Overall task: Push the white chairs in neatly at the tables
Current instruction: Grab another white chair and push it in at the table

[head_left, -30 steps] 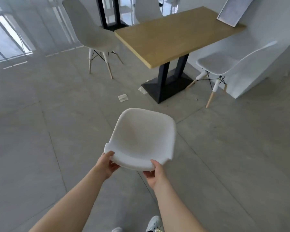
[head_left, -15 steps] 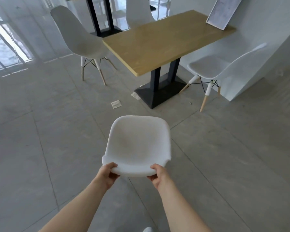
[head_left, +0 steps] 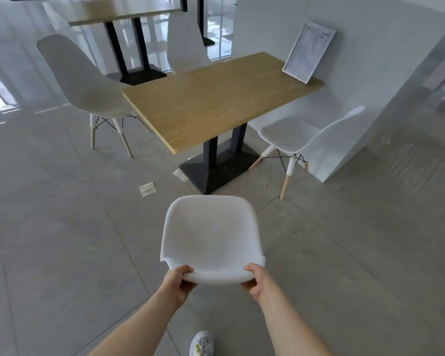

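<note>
At upper left a white chair stands pulled out from the wooden surface; a paper scrap lies on the floor below it. Lower centre, the left hand and right hand each clench the back rim of the held chair — the surface's black base sits just ahead. Right of it, another chair stands against the wall.

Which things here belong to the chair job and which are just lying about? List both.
Job: held chair, left hand, right hand, wooden table, left chair, right chair, far chair.

Lying about: framed sign, paper scraps, back table.
</note>
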